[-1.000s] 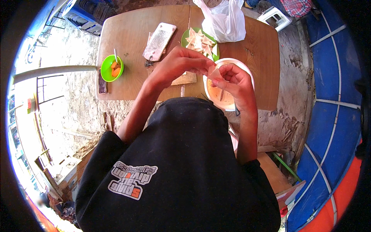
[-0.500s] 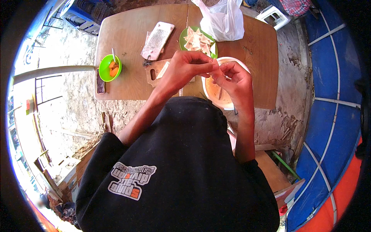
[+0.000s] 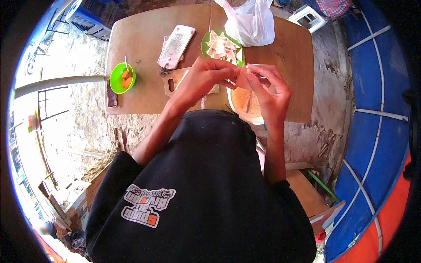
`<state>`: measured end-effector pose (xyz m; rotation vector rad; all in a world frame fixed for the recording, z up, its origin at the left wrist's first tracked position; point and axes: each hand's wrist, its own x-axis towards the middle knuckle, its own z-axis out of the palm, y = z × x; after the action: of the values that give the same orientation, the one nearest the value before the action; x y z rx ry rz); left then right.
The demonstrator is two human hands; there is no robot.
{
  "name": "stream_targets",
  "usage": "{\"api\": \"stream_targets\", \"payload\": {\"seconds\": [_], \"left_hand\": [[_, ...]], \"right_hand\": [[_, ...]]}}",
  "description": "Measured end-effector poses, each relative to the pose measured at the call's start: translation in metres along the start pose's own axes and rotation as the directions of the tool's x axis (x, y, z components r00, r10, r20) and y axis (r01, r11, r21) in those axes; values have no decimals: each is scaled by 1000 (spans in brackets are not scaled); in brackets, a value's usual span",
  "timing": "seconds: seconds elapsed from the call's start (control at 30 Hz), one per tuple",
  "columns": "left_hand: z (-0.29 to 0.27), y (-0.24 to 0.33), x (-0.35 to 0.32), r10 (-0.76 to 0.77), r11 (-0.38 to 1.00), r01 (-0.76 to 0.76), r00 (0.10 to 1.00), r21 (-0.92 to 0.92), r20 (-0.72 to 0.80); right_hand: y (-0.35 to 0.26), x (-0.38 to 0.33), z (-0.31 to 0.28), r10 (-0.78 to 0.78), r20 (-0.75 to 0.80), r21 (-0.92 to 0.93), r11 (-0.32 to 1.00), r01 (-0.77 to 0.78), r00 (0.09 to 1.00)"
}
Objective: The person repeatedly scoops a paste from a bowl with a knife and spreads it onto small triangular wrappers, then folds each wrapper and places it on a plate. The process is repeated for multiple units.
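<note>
Above a white bowl (image 3: 253,119), my left hand (image 3: 205,79) and my right hand (image 3: 272,87) meet, fingertips pinched on a pale folded dumpling wrapper (image 3: 242,79). It stands upright between them and narrows to a point at the top. Any filling inside it is hidden. Beneath my right hand, the bowl holds an orange-brown mixture (image 3: 239,98) with a spoon (image 3: 249,104) in it. Just beyond my hands, a green plate (image 3: 204,47) carries several folded, pointed dumplings (image 3: 222,46). My left forearm passes over part of a wooden cutting board (image 3: 167,78).
A white plastic bag (image 3: 252,24) stands behind the plate. Left of it lies a pale rectangular slab (image 3: 176,46) with a speckled top. A green bowl (image 3: 115,83) with orange pieces and a utensil sits by a phone (image 3: 112,98) at the table's left edge.
My fingers have shifted on the wrapper, and more of its pointed shape now shows between them. My right hand has turned slightly. The view has moved a little; the table things stay put.
</note>
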<state>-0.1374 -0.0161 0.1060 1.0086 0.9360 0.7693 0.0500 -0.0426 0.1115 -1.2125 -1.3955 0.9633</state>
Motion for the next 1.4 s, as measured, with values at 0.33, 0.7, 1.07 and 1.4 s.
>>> {"api": "stream_targets", "payload": {"seconds": [0.33, 0.7, 1.07, 1.4], "left_hand": [[-3, 7, -4, 14, 999, -16, 999, 47, 45], [-4, 12, -11, 140, 980, -137, 990, -145, 8], [5, 9, -10, 123, 987, -120, 992, -110, 22], [10, 9, -12, 124, 989, -125, 992, -83, -16]], "right_hand": [[-5, 0, 2, -115, 85, -201, 971, 130, 990], [-23, -6, -24, -86, 168, -77, 992, 100, 982], [-10, -7, -15, -238, 50, -27, 971, 240, 970], [2, -5, -11, -253, 2, 85, 964, 252, 967]]}}
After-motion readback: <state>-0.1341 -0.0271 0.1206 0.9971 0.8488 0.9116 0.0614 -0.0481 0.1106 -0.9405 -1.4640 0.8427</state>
